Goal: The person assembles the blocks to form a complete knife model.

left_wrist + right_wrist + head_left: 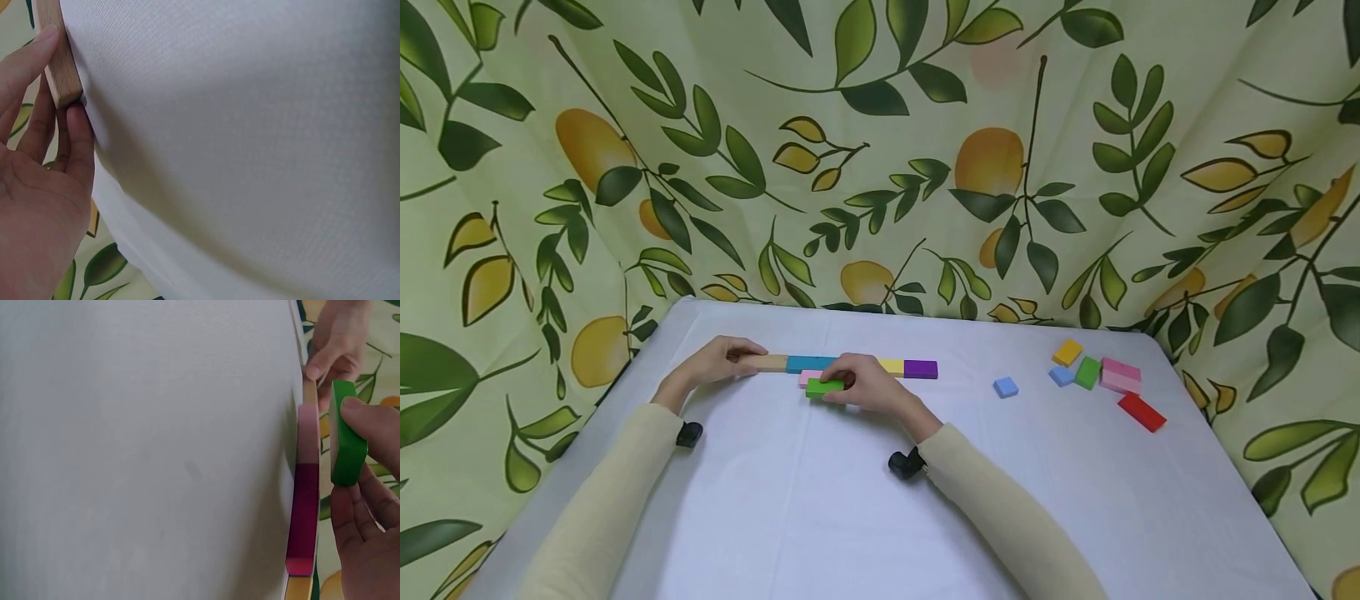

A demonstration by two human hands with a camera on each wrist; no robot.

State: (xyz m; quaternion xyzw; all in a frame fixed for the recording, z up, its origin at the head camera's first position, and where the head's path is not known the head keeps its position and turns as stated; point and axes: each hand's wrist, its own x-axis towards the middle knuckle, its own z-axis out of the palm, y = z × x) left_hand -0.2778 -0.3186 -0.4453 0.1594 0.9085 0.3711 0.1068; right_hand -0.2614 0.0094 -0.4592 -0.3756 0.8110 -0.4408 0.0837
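My left hand (pixel 727 358) pinches the left end of a tan wooden block (pixel 771 363), its thumb on the near side and fingers round the end, seen close up in the left wrist view. From that block a row runs right: a teal block (pixel 808 365), a part hidden by the other hand, a yellow block (pixel 892 367) and a purple block (pixel 922 369). My right hand (pixel 868 385) holds a green block (pixel 349 440) between thumb and fingers, raised close by the row. A pink block (pixel 307 434) and a magenta block (pixel 303 512) lie end to end along the row's near side.
On the white tablecloth (pixel 790 508), a blue square block (pixel 1005 387) lies alone right of the row. Farther right are an orange block (pixel 1067 352), another blue block (pixel 1062 376), a green one (pixel 1087 372), pink pieces (pixel 1121 375) and a red block (pixel 1142 412). A patterned curtain (pixel 917 258) hangs behind.
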